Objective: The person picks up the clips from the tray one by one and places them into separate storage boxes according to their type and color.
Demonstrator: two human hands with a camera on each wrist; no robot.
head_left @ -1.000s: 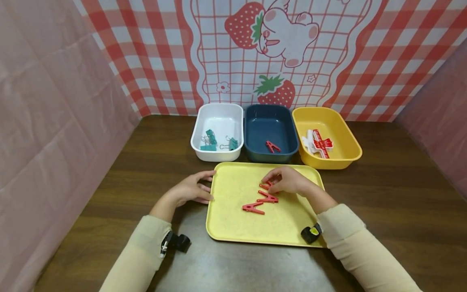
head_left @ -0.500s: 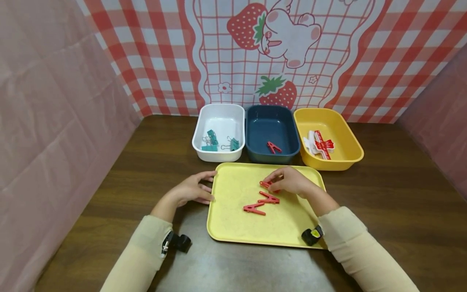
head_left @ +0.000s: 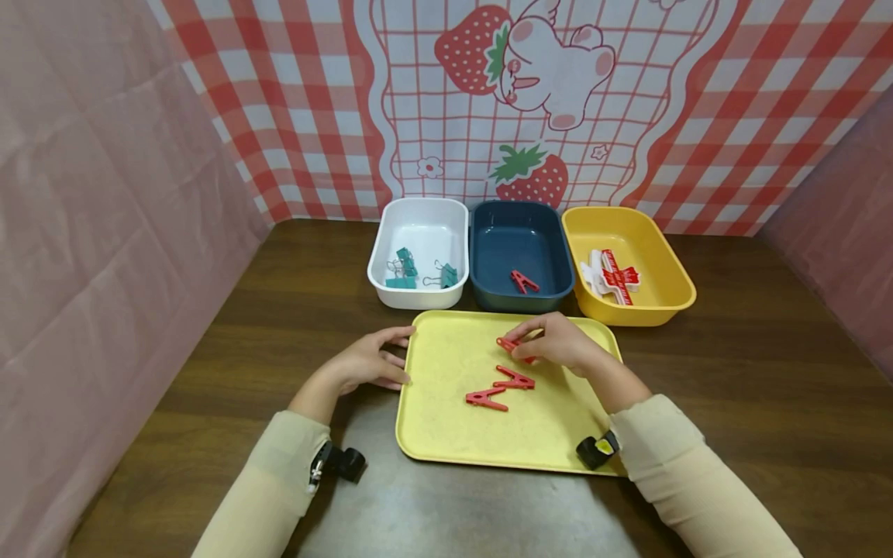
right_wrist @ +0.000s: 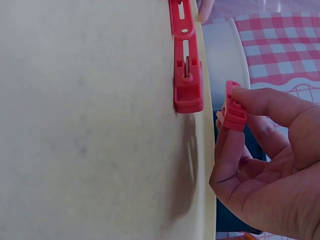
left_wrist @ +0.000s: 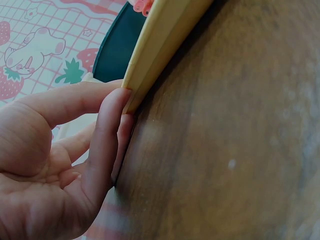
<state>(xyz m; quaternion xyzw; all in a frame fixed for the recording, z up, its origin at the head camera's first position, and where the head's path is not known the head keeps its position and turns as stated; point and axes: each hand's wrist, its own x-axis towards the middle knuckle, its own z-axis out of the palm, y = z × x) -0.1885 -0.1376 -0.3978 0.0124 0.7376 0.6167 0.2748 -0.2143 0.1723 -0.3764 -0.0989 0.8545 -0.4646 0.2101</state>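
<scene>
My right hand (head_left: 560,342) pinches a red clothespin (right_wrist: 233,111) between thumb and fingers, over the far part of the yellow tray (head_left: 446,434). In the right wrist view this clothespin is off the tray surface. Two more red clothespins lie on the tray just nearer to me: one (head_left: 515,379) right below the hand, the other (head_left: 485,399) to its left, their ends close together. At the tray's left edge, my left hand (head_left: 364,361) has its thumb and fingertips against the rim, fingers spread and loosely bent, as the left wrist view also shows.
Behind the tray stand three bins side by side. A white bin (head_left: 418,297) holds several teal binder clips (head_left: 403,263), a navy bin (head_left: 519,302) one red clothespin (head_left: 523,281), a yellow bin (head_left: 645,315) red and white clips (head_left: 615,277). A checked cloth (head_left: 307,116) hangs behind.
My right hand has raised the farthest red clothespin slightly and moved it a little away from the other two. My left hand has stayed at the tray's edge.
</scene>
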